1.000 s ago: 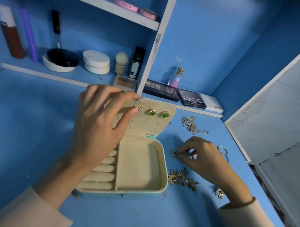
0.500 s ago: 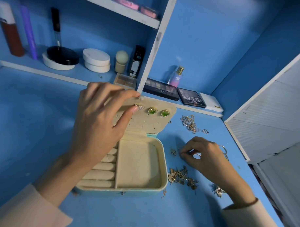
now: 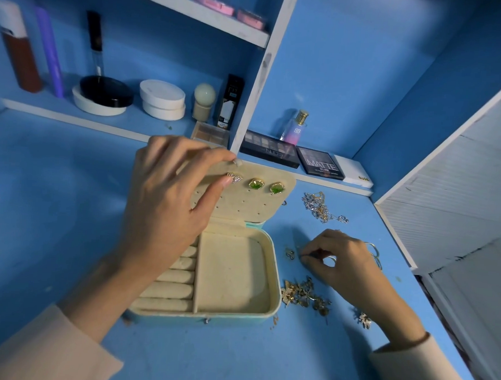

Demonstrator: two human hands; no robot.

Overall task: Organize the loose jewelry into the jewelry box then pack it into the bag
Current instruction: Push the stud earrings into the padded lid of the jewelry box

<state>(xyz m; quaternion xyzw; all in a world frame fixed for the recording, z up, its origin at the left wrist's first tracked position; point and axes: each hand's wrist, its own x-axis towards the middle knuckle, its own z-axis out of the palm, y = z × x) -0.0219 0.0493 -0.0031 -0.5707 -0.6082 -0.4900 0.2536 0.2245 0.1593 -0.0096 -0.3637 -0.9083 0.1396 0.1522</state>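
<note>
The open jewelry box (image 3: 275,276), cream inside and teal outside, lies on the blue table. My left hand (image 3: 169,204) grips its raised lid (image 3: 260,211), fingers over the top edge and thumb pressing a sparkly earring (image 3: 236,178) onto it. Two green earrings (image 3: 256,184) sit beside that one. To the right of the box, my right hand (image 3: 346,261) pinches something tiny at the tabletop, hidden by the fingertips. A small gold piece (image 3: 289,253) lies just left of them. Loose gold jewelry (image 3: 302,295) and a silver chain heap (image 3: 321,208) lie nearby.
A thin hoop (image 3: 377,252) shows behind my right hand and a small charm (image 3: 364,319) lies by my wrist. Eyeshadow palettes (image 3: 269,152), a perfume bottle (image 3: 296,124) and jars line the back shelf. A white cabinet (image 3: 457,183) borders the table on the right.
My right hand drew back a little to the right from the small gold piece, fingertips still pinched together. My left hand kept its hold on the lid.
</note>
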